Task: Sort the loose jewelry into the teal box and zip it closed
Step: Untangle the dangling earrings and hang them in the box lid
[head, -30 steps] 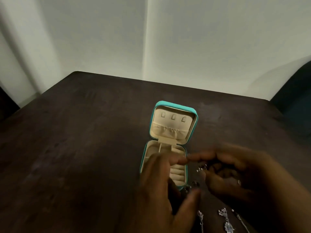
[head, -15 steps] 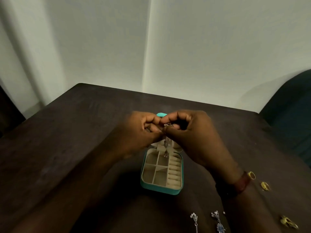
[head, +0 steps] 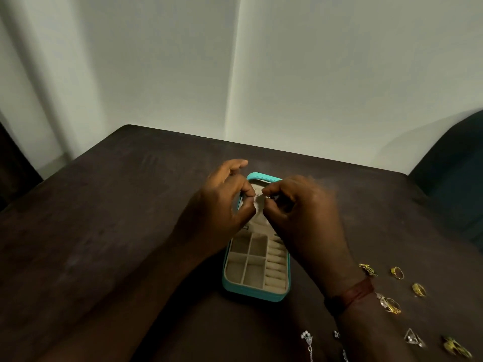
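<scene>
grip of left hand [head: 217, 205] and right hand [head: 300, 212] pinched on small silver piece [head: 259, 195], over open teal box [head: 251, 290], beige-lined compartments [head: 245, 269]

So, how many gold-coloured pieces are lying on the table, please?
5 gold pieces right of the teal box: three in a far row, one by the wristband, one nearest the camera. The forearm may hide others.

Dark brown wooden table [head: 104, 231] with a scuffed, worn top, plain pale wall [head: 339, 74] close behind it, vertical corner line running down the wall, dim soft light, dark teal chair [head: 454, 178] at right, dark furniture edge [head: 13, 165] far left
</scene>
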